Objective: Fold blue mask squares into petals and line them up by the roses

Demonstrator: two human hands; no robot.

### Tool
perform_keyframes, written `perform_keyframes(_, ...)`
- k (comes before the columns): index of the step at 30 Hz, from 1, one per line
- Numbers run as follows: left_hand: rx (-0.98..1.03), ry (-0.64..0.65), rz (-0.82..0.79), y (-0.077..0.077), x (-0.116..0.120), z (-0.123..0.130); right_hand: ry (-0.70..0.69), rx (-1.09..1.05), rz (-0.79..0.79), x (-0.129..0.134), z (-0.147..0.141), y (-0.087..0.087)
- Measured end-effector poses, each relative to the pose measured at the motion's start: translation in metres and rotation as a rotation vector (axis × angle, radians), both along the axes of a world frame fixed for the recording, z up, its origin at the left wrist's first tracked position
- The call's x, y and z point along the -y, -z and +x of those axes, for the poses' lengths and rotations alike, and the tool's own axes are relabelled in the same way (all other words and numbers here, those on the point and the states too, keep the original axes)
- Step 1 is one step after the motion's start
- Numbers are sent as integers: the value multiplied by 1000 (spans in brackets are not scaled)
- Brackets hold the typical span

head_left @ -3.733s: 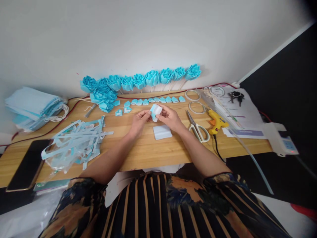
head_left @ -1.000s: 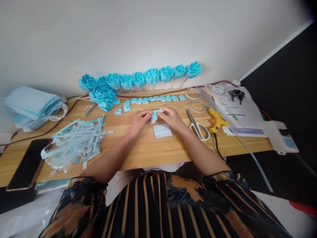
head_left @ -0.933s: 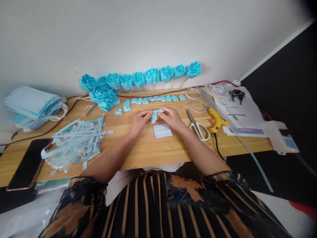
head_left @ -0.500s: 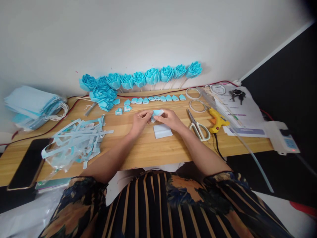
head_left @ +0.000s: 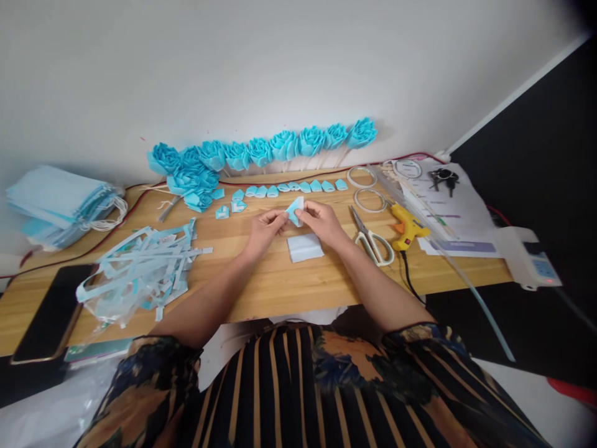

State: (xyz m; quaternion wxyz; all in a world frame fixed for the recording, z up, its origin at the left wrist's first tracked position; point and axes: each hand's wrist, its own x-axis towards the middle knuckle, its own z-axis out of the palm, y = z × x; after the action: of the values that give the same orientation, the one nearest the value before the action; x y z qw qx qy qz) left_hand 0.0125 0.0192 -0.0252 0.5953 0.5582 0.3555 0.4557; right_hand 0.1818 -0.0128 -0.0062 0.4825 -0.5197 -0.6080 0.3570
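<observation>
My left hand (head_left: pixel 267 230) and my right hand (head_left: pixel 321 221) pinch a small folded piece of light blue fabric (head_left: pixel 295 211) between them, held just above the table. It has a pale edge at its upper right. Below it on the wood lies a flat pale blue fabric square (head_left: pixel 305 247), near my right hand. Beyond my hands runs a row of folded blue petals (head_left: pixel 293 186). A few more folded pieces (head_left: pixel 222 212) lie to the left of that row.
Blue fabric flowers (head_left: pixel 259 151) on sticks lean along the wall. Fabric scraps (head_left: pixel 140 267), a phone (head_left: pixel 51 314) and stacked face masks (head_left: pixel 58 199) are at left. Scissors (head_left: pixel 372 238), a yellow glue gun (head_left: pixel 407 227), tape rings (head_left: pixel 370 200) and keys (head_left: pixel 444 180) are at right.
The folded piece has turned more upright between my fingers, its pale corner now pointing up. My right hand has shifted slightly upward.
</observation>
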Motion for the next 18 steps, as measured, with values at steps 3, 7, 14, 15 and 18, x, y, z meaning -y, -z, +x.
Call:
perform_keyframes(3, -2, 27, -19, 1, 0, -1, 7, 19, 17, 0, 1, -2)
perform_keyframes(7, 17, 35, -57, 1, -1, -2, 32, 88, 29, 0, 3, -3)
perform_keyframes(14, -10, 8, -33, -2, -1, 0, 16, 126, 35, 2, 2, -5)
perform_keyframes(15, -12, 7, -31, -2, -1, 0, 12, 119, 34, 2, 2, -5)
perform_keyframes(18, -18, 7, -27, -2, -1, 1, 10, 114, 38, 2, 2, -4)
